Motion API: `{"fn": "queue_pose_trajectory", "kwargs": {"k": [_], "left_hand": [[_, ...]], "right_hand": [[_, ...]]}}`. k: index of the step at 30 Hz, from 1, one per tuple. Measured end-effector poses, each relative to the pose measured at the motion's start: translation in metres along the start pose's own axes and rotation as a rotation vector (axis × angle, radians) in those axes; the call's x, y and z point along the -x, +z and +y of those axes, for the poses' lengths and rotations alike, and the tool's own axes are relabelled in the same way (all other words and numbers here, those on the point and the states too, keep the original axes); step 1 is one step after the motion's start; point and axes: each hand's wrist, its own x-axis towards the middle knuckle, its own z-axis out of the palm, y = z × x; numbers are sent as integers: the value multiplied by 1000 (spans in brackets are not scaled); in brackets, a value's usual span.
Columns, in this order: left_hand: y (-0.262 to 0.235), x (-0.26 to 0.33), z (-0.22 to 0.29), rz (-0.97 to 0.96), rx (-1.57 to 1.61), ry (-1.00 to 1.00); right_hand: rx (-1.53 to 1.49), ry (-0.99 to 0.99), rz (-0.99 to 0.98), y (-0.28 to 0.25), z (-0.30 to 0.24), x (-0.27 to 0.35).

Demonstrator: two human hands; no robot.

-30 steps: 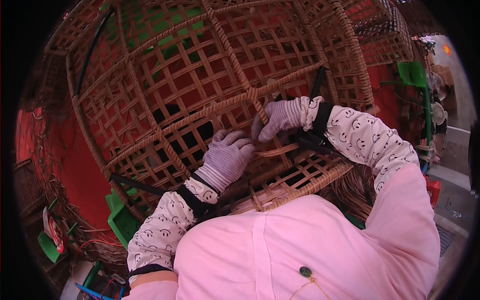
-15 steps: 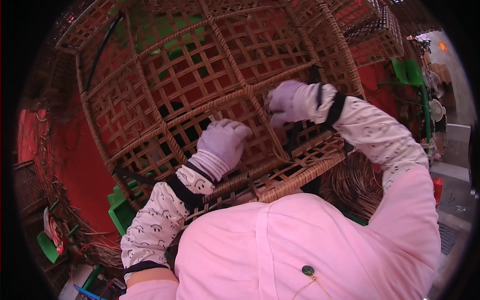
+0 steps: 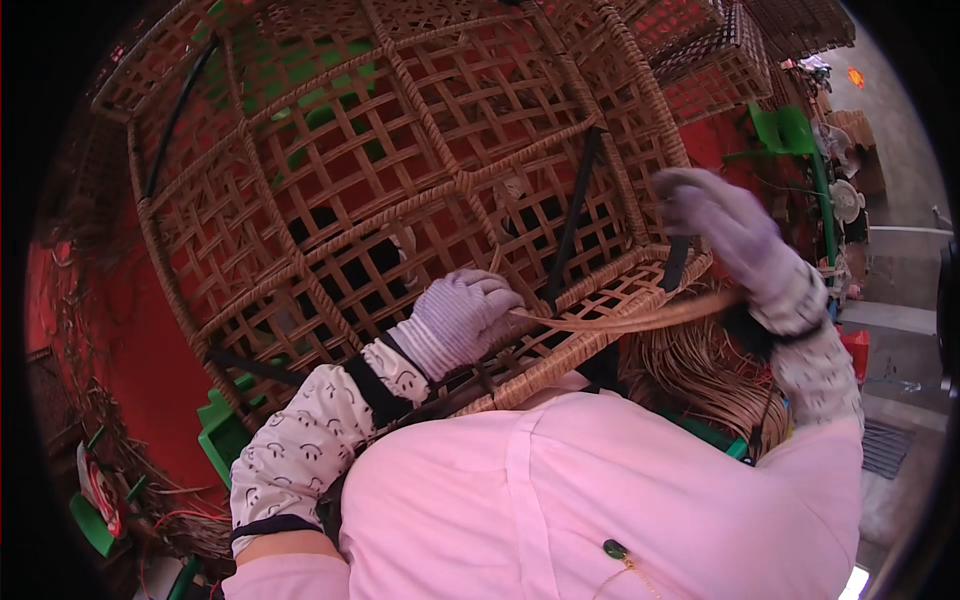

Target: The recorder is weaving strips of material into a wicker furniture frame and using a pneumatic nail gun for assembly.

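Observation:
A large brown woven rattan basket frame, with thick wrapped ribs and open lattice, lies tilted in front of me. My left hand, in a lilac knitted glove, rests at its near edge with the fingers curled closed on a rattan strip. That strip runs rightward from the fingertips and passes by my right wrist. My right hand, gloved alike, is raised beyond the basket's right edge. Motion smears its fingers, so I cannot tell whether it grips anything. Black straps cross the lattice.
A bundle of loose rattan strands hangs below the near right edge. Green chairs stand at the far right, and another green seat is at the left. More woven baskets are stacked at the upper right. Red covering lies beneath.
My right hand has swung right and away from the basket's middle, and the rattan strip now stretches between the hands. My left hand has shifted slightly nearer. The basket appears farther left.

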Motion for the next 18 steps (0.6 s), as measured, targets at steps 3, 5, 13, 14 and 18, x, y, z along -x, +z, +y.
{"fn": "queue_pose_trajectory", "kwargs": {"k": [3, 5, 13, 14, 18], "left_hand": [[-9, 1, 5, 4, 15, -3], [-12, -2, 7, 35, 20, 55], [-4, 19, -18, 48, 85, -181], [4, 22, -23, 29, 72, -151], [18, 17, -20, -5, 79, -92]], "right_hand": [[10, 252, -349, 54, 24, -53], [6, 514, -571, 91, 30, -77], [-124, 579, -625, 142, 73, -109], [-235, 582, -571, 144, 73, -105], [-389, 380, -720, 147, 72, -106]]}}
